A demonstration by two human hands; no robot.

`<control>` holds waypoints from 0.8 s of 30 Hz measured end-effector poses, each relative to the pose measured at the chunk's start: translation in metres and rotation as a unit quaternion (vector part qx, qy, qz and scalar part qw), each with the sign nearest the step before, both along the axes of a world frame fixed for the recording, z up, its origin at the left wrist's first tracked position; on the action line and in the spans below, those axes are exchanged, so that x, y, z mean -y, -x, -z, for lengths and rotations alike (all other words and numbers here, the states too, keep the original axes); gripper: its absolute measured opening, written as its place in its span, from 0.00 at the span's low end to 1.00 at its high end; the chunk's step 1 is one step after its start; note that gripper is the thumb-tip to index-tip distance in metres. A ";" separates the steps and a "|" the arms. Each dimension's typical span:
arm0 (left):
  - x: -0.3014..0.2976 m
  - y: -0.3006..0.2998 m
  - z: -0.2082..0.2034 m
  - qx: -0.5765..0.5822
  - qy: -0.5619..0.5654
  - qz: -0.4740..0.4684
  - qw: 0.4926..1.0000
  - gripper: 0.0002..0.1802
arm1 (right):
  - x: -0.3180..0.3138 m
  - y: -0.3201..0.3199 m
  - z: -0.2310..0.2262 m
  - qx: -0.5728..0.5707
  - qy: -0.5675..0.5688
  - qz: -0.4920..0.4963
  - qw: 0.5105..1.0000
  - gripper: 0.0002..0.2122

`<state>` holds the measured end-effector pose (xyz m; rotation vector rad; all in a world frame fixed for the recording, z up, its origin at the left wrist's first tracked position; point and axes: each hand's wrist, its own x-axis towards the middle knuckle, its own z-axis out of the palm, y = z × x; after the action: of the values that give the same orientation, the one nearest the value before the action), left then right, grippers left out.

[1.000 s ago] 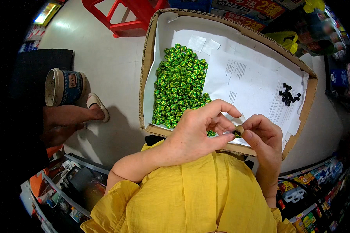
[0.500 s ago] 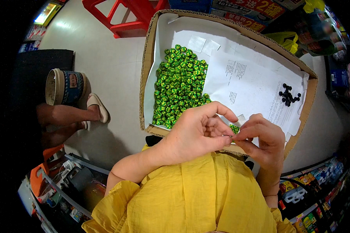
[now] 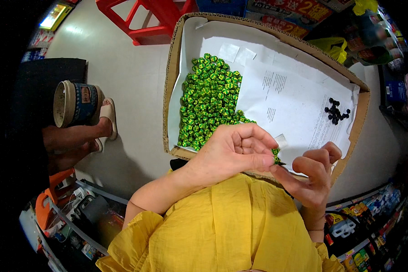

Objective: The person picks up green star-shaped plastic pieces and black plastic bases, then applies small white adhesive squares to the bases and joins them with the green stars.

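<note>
Between the thumb and fingertips of my left hand (image 3: 240, 149) is a small green-and-yellow faceted ball (image 3: 276, 157). My right hand (image 3: 310, 174) is close beside it, its thumb tip at the ball's lower edge and its bent fingers apart from the thumb. A tiny dark pointed bit (image 3: 282, 163) shows by the ball; whether it belongs to the ball I cannot tell. Beyond my hands, a large pile of matching green balls (image 3: 211, 95) fills the left side of a cardboard box (image 3: 168, 97). Several small black pieces (image 3: 335, 111) lie at the box's right.
White paper sheets (image 3: 281, 99) line the box, with small silvery squares (image 3: 229, 52) on them. A red plastic stool (image 3: 152, 31) stands beyond. On the left are a bucket (image 3: 84, 102) and another person's sandalled foot (image 3: 108, 118). Stocked shelves (image 3: 362, 222) flank me.
My right hand's fingers have lifted and spread from the thumb, moving slightly right and down. The ball now shows more plainly at my left fingertips. The other person's foot has shifted left.
</note>
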<state>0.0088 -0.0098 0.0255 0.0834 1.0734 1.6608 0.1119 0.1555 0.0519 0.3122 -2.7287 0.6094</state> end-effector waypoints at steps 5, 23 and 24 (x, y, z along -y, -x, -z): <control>-0.002 -0.006 -0.004 0.003 0.001 -0.050 0.999 0.15 | 0.014 0.005 0.018 0.050 0.555 0.116 0.822 0.09; -0.010 -0.013 -0.003 -0.079 -0.043 -0.135 0.987 0.20 | 0.032 0.003 0.025 0.120 0.796 0.160 0.571 0.05; -0.012 -0.013 -0.004 -0.089 -0.034 -0.139 0.986 0.20 | 0.034 0.002 0.027 0.095 0.784 0.153 0.595 0.06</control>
<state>0.0217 0.0021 0.0295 0.1331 1.2049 1.9702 0.1094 0.1212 0.0248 -0.6689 -1.2641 2.5129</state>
